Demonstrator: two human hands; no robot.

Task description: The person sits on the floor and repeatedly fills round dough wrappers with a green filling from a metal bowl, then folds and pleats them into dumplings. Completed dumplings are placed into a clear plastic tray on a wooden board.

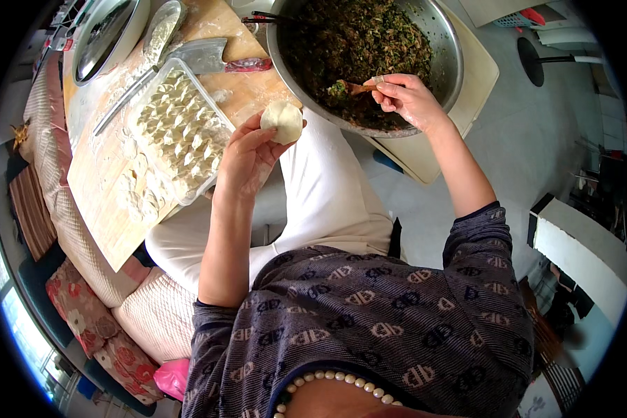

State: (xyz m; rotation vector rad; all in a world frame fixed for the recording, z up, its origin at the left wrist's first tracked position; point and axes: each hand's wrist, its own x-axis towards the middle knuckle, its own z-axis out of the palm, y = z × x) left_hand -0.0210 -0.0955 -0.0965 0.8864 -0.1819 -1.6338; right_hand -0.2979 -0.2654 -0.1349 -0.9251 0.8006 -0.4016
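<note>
My left hand (251,154) holds a round dough wrapper (282,122) flat on its fingers, the thumb resting on the wrapper's edge. Over the near side of a large steel bowl (453,62), my right hand (405,99) grips a small wooden spoon (359,89). A lump of filling (338,90) sits on the spoon's tip. Chopped meat-and-greens filling (376,42) fills much of the bowl, and dark chopsticks (271,19) lean on its rim. Left of my left hand, a clear plastic tray (209,93) carries rows of folded dumplings (177,123).
On the floured wooden board (107,209) lie a cleaver (201,55), a metal rod (125,102) and several dough pieces (136,193). A scoop with flour (163,34) and a lidded pan (109,36) stand farther back. The bowl rests on a pale stool (475,89); a quilted sofa (83,235) is at left.
</note>
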